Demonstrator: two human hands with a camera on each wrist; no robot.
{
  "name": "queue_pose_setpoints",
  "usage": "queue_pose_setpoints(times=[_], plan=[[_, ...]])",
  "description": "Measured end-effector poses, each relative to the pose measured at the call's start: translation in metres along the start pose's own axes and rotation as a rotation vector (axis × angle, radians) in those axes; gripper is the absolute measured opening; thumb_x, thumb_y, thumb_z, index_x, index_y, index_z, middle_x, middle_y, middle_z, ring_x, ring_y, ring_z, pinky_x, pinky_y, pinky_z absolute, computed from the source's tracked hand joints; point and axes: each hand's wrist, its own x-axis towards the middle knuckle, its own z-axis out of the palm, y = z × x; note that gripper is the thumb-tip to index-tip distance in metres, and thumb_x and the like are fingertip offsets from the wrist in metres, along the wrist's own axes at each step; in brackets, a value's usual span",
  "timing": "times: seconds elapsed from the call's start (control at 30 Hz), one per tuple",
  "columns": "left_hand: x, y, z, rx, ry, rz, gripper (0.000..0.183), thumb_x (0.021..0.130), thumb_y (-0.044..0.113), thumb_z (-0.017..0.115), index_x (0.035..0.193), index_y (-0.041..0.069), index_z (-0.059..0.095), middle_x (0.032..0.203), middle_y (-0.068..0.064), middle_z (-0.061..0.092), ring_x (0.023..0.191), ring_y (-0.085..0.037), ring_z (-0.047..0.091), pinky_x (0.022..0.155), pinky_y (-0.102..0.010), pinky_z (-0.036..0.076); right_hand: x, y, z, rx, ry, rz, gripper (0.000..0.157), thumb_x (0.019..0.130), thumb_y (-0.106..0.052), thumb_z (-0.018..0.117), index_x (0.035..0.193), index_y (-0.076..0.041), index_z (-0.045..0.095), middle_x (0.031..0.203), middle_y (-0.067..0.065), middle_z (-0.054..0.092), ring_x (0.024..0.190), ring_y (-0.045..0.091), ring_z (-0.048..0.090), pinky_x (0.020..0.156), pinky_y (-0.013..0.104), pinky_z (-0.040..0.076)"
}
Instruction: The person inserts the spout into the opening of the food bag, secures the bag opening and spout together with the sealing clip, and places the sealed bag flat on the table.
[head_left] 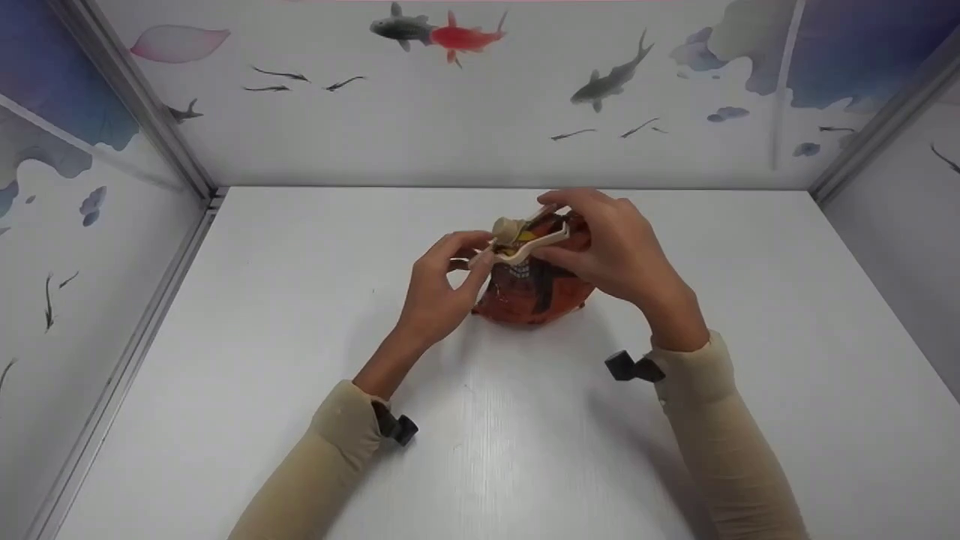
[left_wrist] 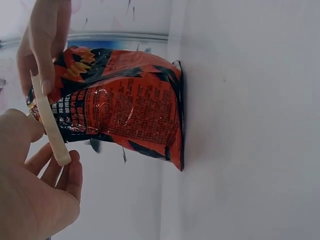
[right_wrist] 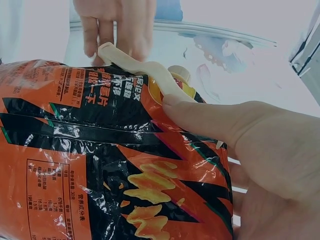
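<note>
An orange and black snack bag (head_left: 517,306) stands upright on the table, its printed back showing in the left wrist view. Across its gathered top lies a cream bag clip (head_left: 551,238) with a round cream cap (head_left: 507,229). My left hand (head_left: 439,289) pinches the clip's left end between thumb and fingers. At the other end, my right hand (head_left: 626,251) has its thumb on the clip's near bar (right_wrist: 132,62) and its fingers behind the bag. Whether the clip is fully fastened is hidden by the hands.
A white table (head_left: 300,315) spreads around the bag. Behind it rises a white panel (head_left: 487,127) printed with fish, and side panels stand left and right along metal rails (head_left: 199,180). Small black cameras (head_left: 621,366) sit at both wrists.
</note>
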Motion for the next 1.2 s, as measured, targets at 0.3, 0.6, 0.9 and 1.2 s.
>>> queue_pose_setpoints(times=[0.3,0.6,0.9,1.2], plan=[[0.016,0.011,0.011,-0.112,0.008,0.034,0.04,0.113,0.039,0.06,0.151,0.026,0.061,0.14,0.0,0.07,0.114,-0.01,0.075,0.098,-0.033,0.063,0.0,-0.001,-0.001,-0.007,-0.011,0.001,0.059,0.091,-0.027,0.091,0.142,-0.012,0.067,0.125,0.006,0.075,0.091,0.019,0.073,0.08,0.038,0.062],[0.019,0.012,0.011,-0.13,0.0,0.052,0.035,0.113,0.036,0.059,0.145,0.024,0.064,0.143,-0.001,0.071,0.114,-0.014,0.078,0.098,-0.033,0.064,0.0,-0.006,-0.002,0.003,-0.003,-0.007,0.059,0.092,-0.025,0.09,0.144,-0.012,0.066,0.132,0.008,0.073,0.101,0.021,0.075,0.085,0.04,0.065],[0.019,0.011,0.011,-0.143,-0.022,0.062,0.037,0.113,0.035,0.06,0.144,0.016,0.064,0.141,0.001,0.072,0.119,-0.014,0.076,0.097,-0.033,0.064,-0.001,-0.007,-0.002,0.009,0.021,-0.022,0.057,0.09,-0.026,0.091,0.142,-0.017,0.069,0.129,0.005,0.074,0.1,0.02,0.075,0.084,0.04,0.065],[0.02,0.013,0.01,-0.134,-0.019,0.051,0.034,0.113,0.035,0.06,0.141,0.017,0.064,0.14,-0.003,0.072,0.117,-0.015,0.077,0.097,-0.035,0.064,0.001,-0.01,-0.001,0.083,0.028,-0.017,0.046,0.092,-0.023,0.09,0.13,-0.015,0.066,0.112,0.005,0.079,0.094,0.017,0.079,0.079,0.037,0.067]])
